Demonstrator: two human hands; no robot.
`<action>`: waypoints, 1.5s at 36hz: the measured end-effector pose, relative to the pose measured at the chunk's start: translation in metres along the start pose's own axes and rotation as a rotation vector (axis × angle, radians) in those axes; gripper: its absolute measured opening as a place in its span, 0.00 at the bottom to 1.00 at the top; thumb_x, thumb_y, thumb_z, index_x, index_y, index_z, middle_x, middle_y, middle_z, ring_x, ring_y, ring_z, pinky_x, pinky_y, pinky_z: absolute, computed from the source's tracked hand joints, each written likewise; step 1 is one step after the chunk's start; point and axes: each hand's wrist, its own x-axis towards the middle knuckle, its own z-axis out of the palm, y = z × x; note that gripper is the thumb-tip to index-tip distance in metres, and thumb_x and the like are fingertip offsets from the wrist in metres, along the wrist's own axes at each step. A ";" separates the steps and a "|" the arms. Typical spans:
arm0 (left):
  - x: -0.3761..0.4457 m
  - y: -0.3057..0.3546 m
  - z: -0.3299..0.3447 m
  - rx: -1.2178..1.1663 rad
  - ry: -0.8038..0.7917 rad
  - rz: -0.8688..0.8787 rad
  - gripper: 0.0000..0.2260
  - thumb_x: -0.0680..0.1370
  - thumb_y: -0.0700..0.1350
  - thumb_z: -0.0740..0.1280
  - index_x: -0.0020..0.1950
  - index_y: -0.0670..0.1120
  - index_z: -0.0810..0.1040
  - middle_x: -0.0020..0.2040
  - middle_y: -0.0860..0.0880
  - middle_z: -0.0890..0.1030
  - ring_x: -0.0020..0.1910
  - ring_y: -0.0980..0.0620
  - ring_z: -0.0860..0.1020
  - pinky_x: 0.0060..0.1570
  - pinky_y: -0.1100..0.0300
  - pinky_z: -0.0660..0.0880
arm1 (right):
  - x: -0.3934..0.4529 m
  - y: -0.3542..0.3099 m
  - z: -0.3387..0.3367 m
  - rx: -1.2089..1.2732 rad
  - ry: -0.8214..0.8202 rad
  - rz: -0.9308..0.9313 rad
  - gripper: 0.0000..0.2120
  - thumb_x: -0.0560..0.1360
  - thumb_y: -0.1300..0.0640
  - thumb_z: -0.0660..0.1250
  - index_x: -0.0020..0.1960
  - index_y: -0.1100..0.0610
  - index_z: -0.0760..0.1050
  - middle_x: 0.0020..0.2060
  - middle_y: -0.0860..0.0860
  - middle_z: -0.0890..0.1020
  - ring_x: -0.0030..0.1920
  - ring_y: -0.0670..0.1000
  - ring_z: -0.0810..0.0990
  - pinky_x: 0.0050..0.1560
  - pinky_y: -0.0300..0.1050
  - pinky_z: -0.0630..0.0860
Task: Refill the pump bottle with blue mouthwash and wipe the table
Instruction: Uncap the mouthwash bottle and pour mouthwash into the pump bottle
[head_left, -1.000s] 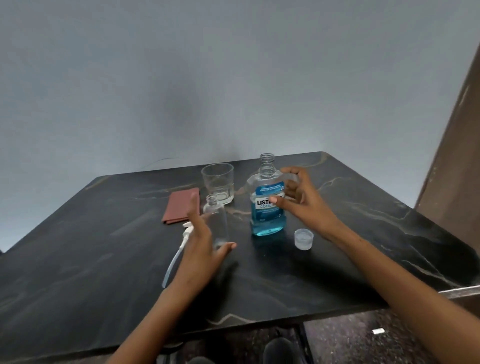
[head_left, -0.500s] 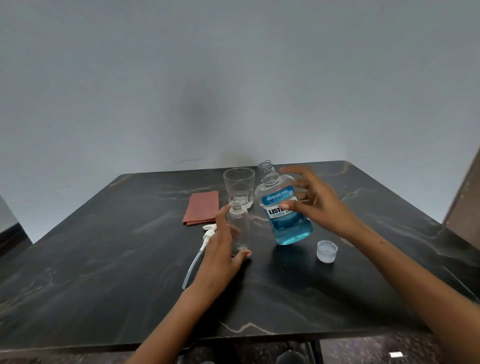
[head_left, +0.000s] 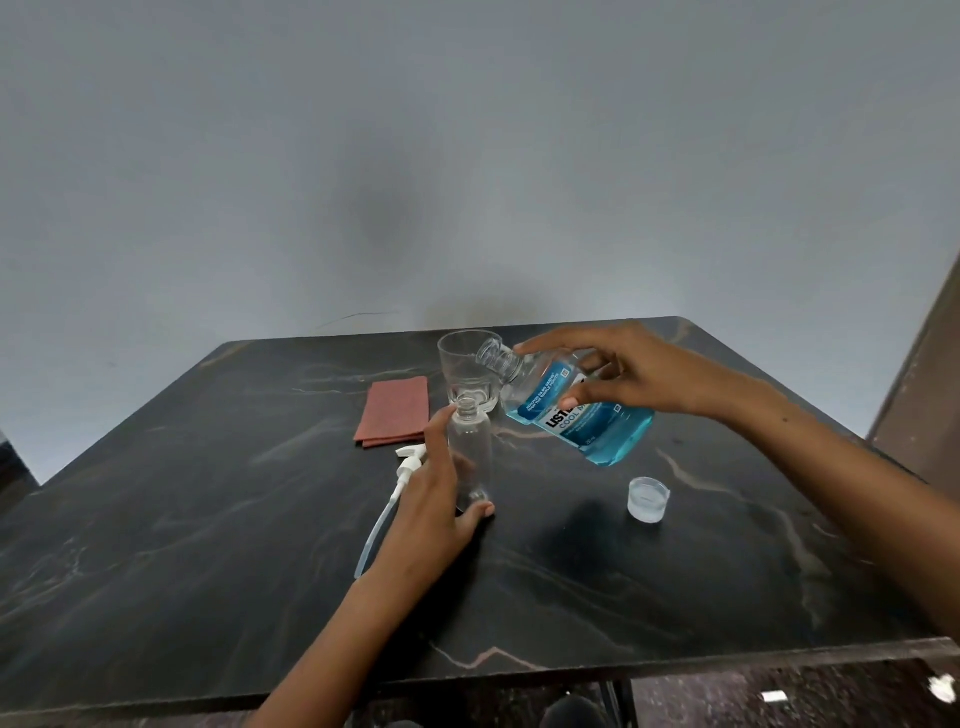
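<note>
A small clear pump bottle (head_left: 470, 452) stands upright and uncapped on the dark marble table (head_left: 208, 545), and my left hand (head_left: 436, 499) wraps around its left side and base. My right hand (head_left: 639, 376) holds the mouthwash bottle (head_left: 582, 415), partly full of blue liquid, lifted off the table and tilted left. Its open neck points up-left, above and to the right of the pump bottle's mouth. The white pump head (head_left: 408, 462) with its long tube lies on the table just left of my left hand. A folded reddish cloth (head_left: 395, 410) lies further back.
An empty clear drinking glass (head_left: 465, 371) stands right behind the pump bottle. The mouthwash cap (head_left: 648, 499) sits upside down on the table to the right. A brown panel (head_left: 930, 374) rises at the right edge. A grey wall stands behind the table.
My right hand has lifted the mouthwash bottle off the table and tipped it further left toward the pump bottle. My left hand has stayed on the pump bottle.
</note>
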 end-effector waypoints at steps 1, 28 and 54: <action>0.000 0.000 0.000 0.001 -0.002 -0.002 0.42 0.71 0.40 0.73 0.72 0.54 0.46 0.48 0.51 0.77 0.44 0.58 0.77 0.41 0.77 0.72 | 0.001 0.000 -0.001 -0.010 -0.015 -0.002 0.26 0.72 0.54 0.69 0.67 0.40 0.68 0.55 0.32 0.76 0.54 0.38 0.80 0.50 0.35 0.79; -0.001 0.003 -0.002 -0.005 -0.015 -0.029 0.42 0.71 0.41 0.73 0.72 0.54 0.46 0.49 0.50 0.78 0.46 0.56 0.79 0.49 0.65 0.75 | 0.021 -0.004 -0.019 -0.186 -0.238 -0.011 0.25 0.74 0.65 0.68 0.68 0.48 0.70 0.54 0.28 0.71 0.49 0.24 0.74 0.43 0.21 0.71; 0.001 0.002 -0.001 0.010 -0.024 -0.040 0.43 0.71 0.42 0.73 0.72 0.54 0.45 0.53 0.48 0.79 0.47 0.56 0.78 0.52 0.65 0.74 | 0.036 -0.014 -0.031 -0.243 -0.312 -0.023 0.25 0.73 0.64 0.70 0.68 0.51 0.71 0.60 0.39 0.73 0.50 0.23 0.71 0.48 0.20 0.70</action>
